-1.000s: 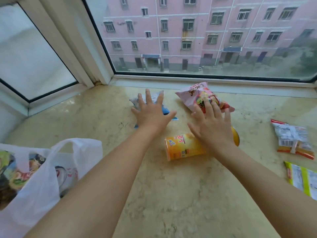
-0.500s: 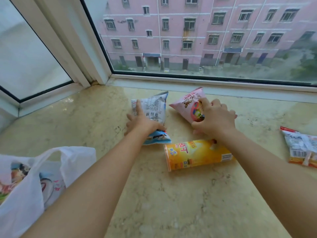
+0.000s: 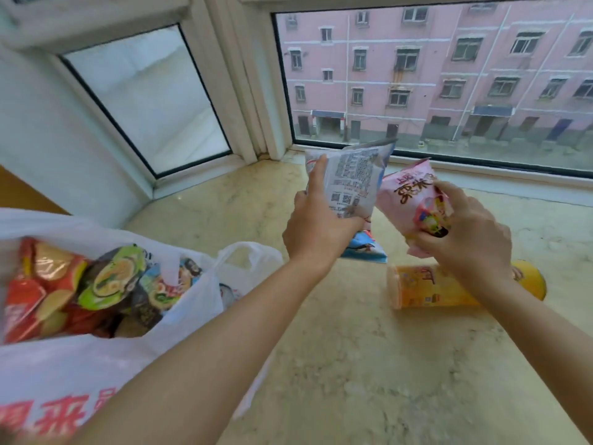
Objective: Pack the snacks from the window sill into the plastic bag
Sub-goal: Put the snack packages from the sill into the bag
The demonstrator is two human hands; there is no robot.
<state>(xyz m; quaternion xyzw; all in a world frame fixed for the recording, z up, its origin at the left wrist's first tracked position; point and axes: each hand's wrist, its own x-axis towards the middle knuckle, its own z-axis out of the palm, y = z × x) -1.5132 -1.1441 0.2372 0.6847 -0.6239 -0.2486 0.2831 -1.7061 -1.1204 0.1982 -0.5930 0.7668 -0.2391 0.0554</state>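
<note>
Left hand (image 3: 316,228) grips a blue-and-white snack packet (image 3: 351,187), fingers wrapped round it, lifted off the marble window sill (image 3: 369,364). Right hand (image 3: 471,236) pinches a pink snack packet (image 3: 414,195), also airborne, just at 3 o'clock of the blue one. Yellow chip canister (image 3: 426,289) lies on its side on the sill under the right wrist. White plastic bag (image 3: 64,364) at 9 o'clock, open, holding what look like instant-noodle packs.

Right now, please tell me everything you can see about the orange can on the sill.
The orange can is a tall tube, apparently cardboard, with printed orange-yellow graphics and red characters. It lies on its side on the marble sill, its pale end toward the left and its yellow end toward the right. The right forearm passes in front of its middle, hiding part of it. No hand touches it, as far as can be seen.
</note>
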